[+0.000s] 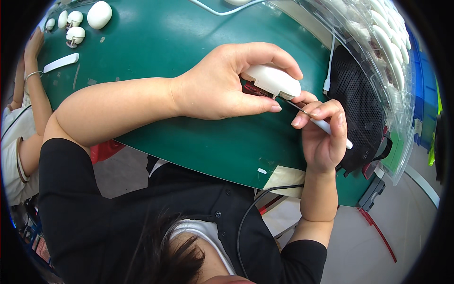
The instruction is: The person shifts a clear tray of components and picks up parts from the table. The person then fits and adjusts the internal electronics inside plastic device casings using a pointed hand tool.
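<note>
White mouse shell (273, 79): smooth plastic, semi-gloss; thin tool (316, 119): bright metal tip w/ white plastic handle. Green bench mat (179, 38): matt, rubbery-looking, scuffed, w/ tan paper tape patch (283, 177) at edge. Clear tray (378, 57): glossy transparent plastic; black pad (359, 104): coarse mesh fabric; black sleeve (71, 199): matt cloth.

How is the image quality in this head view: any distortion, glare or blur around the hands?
Head view: strong fisheye bending, the green table edge curves and the corners are black; lighting is even with soft shadows; the left hand, white mouse shell and right hand are sharp; glare whitens the clear plastic trays at upper right.
</note>
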Demonstrator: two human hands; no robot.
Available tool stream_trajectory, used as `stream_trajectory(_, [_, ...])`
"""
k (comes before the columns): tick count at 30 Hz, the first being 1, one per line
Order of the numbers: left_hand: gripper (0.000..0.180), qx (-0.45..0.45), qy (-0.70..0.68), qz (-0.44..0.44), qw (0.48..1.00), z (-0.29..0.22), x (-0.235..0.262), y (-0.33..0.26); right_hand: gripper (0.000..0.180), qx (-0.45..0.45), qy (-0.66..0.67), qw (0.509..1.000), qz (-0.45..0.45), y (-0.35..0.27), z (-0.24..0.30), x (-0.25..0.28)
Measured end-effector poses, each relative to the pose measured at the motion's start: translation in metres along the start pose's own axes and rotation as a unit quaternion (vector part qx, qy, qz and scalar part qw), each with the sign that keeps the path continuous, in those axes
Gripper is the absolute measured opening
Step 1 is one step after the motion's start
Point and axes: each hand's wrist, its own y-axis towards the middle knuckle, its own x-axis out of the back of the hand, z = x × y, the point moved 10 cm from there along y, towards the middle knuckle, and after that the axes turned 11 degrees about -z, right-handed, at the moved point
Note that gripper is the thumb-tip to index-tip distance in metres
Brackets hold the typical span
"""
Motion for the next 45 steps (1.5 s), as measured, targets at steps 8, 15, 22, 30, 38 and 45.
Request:
stream_trajectory(8, [0.044,-0.011,0.032,-0.005,0.999,-0.003,0.001,0.001,0.034,0.016,0.004,1.0,0.005,0.0,0.003,-0.002])
stream_trajectory(15, [0.043,0.022,0.004,-0.008,1.0,0.002,0.002,-0.001,0.029,0.021,-0.016,0.999,-0.019,-0.004,0.006,0.0])
stream_trajectory(22, [0.043,-0.021,0.024,-0.011,0.999,-0.001,0.004,0.004,0.021,0.052,-0.05,0.997,-0.008,0.0,0.011,-0.002])
stream_trajectory(30, [0.043,-0.006,0.037,-0.006,0.999,-0.001,0.002,-0.001,0.019,0.021,-0.046,0.999,-0.015,-0.003,0.005,-0.002])
stream_trajectory(38, [0.043,0.011,0.002,0.004,1.0,0.001,-0.001,-0.003,0.023,-0.002,-0.028,1.0,-0.012,-0.002,0.003,0.0])
stream_trajectory(45, [0.043,0.027,0.0,-0.003,1.0,0.004,0.001,-0.002,0.022,0.028,-0.056,0.998,-0.012,-0.001,0.008,0.0])
